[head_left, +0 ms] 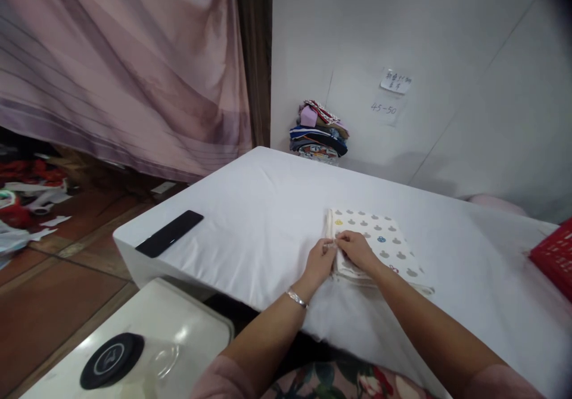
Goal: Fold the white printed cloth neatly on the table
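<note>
A folded white cloth (384, 241) printed with small grey shapes and a few coloured ones lies on the white table (250, 208). Both hands meet at its near left edge. My left hand (320, 261), a thin bracelet on its wrist, has its fingers closed in a pinch on the edge of the cloth. My right hand (355, 249) rests on top of the cloth with its fingers curled onto the same edge, touching the left hand.
A black phone (170, 233) lies near the table's left corner. A pile of folded coloured cloths (319, 131) sits at the back against the wall. A red basket (554, 256) stands at the right edge. A white stool (147, 339) with a black disc (111, 360) is at lower left.
</note>
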`<state>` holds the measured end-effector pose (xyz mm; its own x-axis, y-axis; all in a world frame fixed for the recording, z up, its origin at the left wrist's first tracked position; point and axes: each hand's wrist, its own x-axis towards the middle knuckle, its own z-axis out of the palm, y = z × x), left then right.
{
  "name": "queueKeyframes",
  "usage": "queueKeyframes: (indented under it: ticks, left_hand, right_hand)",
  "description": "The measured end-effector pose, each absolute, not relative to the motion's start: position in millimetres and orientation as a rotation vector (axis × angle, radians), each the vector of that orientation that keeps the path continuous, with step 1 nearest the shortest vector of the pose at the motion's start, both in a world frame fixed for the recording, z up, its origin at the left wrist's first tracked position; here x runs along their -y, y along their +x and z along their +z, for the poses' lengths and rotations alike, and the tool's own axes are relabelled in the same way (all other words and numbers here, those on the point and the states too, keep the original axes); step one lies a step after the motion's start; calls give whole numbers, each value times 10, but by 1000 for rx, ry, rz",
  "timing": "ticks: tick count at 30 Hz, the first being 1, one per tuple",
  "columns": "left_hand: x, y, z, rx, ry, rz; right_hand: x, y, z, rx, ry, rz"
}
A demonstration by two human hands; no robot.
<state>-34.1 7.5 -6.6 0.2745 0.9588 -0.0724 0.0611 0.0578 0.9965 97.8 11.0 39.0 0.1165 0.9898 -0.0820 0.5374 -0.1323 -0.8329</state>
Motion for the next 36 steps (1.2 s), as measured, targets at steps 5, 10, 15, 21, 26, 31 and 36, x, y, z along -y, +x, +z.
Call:
queueKeyframes:
  ticks: [5,10,15,21,26,31,36]
  left_hand:
    - [-40,-321,-75,-1120,1422,933]
    - [-48,-310,-74,-1125,1487,913]
    - [-49,-321,-62,-1081,1449,906]
    - [-68,-320,-133,-1027,1441,908]
    - [-74,-306,-148,-982,1385,889]
    - [-68,-307,-134,-1037,1303,859]
    - [-69,-305,-172,-1049,1292,869]
  right_hand:
    - [-188,1078,481,1463,-1769,1202]
    - [-583,1210,632,1710,-2020,850]
    - [-1018,1160,684,1810,-2211,768]
    - [-1089,1076,688,1760,-2197,890]
    - [-1020,1067,677,1627,-2039,1038]
    - [-984,1084,631,1559,-1925,1205]
    - [-1013,1193,648,1856,-1811,1162]
